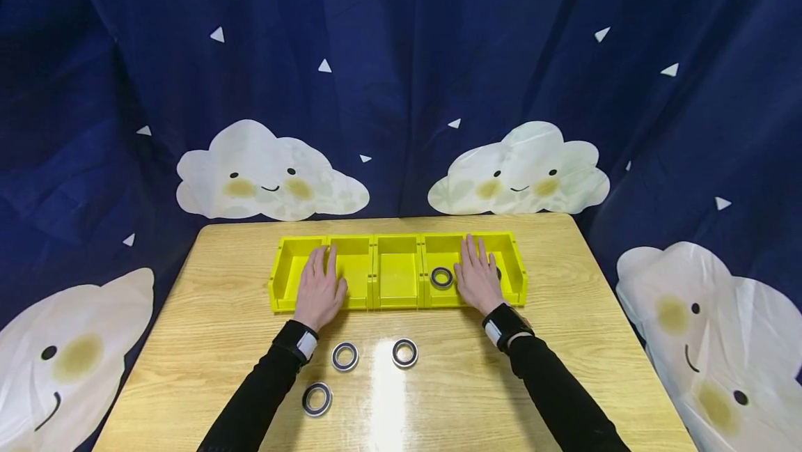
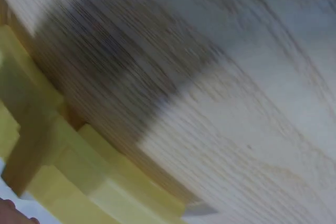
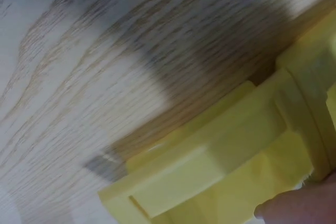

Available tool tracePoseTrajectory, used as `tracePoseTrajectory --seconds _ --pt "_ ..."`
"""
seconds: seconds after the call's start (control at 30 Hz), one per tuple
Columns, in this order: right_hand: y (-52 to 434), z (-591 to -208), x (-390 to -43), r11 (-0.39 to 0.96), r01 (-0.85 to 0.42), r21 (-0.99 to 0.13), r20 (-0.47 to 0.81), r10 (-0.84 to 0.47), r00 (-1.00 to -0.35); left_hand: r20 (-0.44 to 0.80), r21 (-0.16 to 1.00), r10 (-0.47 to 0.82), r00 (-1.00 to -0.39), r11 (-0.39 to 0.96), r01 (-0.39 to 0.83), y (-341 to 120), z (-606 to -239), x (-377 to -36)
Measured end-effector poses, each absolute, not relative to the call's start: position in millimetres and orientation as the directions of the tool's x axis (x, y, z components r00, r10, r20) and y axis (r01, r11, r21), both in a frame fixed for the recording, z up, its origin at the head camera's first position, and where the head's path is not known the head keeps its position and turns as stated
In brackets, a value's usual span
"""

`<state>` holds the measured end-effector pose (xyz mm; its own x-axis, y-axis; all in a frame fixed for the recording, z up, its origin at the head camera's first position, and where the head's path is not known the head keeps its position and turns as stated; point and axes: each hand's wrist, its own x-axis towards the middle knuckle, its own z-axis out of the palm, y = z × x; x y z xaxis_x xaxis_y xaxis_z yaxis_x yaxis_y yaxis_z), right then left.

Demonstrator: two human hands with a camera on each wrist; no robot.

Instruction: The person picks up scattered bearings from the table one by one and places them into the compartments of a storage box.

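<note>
A row of joined yellow bins (image 1: 398, 304) stands towards the back of the wooden table. My left hand (image 1: 319, 295) lies over the bins at the left end, fingers spread loosely, no object visible in it. At the right end my right hand (image 1: 480, 283) reaches over the bins with fingers extended. One bearing (image 1: 441, 287), a dark ring with metal edges, lies in a bin just left of that hand. Another dark ring (image 1: 498, 274) peeks out past its right side, mostly hidden. In the right wrist view a fingertip (image 3: 283, 208) overlaps the bin's yellow wall.
Three bearings lie on the table in front of the bins: one right of centre (image 1: 404, 363), another left of it (image 1: 344, 366), and a third bearing (image 1: 317, 410) nearer me. A dark blue curtain (image 1: 401, 90) with cloud prints surrounds the table's back and sides.
</note>
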<state>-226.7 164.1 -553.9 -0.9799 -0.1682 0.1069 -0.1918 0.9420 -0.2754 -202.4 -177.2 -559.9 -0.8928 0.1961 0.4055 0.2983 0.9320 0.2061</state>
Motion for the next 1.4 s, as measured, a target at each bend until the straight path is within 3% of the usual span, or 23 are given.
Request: tracePoseTrajectory --seconds 0.4,0.73,0.93,1.17,1.4 --pt "165 -560 -224 0.953 -0.238 -0.187 0.208 -0.198 -0.958 0.317 0.228 0.415 -0.853 0.840 0.493 -130 -533 -167" --pt "164 -560 -224 0.940 -0.252 -0.229 0.300 -0.178 -0.937 0.241 0.078 0.662 -0.710 0.716 0.694 -96 -558 -130" --pt "163 -564 -239 0.947 -0.184 -0.262 0.405 -0.065 -0.912 0.191 0.056 0.733 -0.653 0.656 0.753 -82 -564 -118" --pt "163 -570 -245 0.955 -0.087 -0.283 0.339 0.014 -0.941 0.170 0.034 0.762 -0.624 0.629 0.777 -75 -565 -113" --pt "158 -564 -242 0.938 -0.002 -0.346 0.153 0.054 -0.987 0.132 0.002 0.760 -0.636 0.641 0.767 -75 -564 -112"
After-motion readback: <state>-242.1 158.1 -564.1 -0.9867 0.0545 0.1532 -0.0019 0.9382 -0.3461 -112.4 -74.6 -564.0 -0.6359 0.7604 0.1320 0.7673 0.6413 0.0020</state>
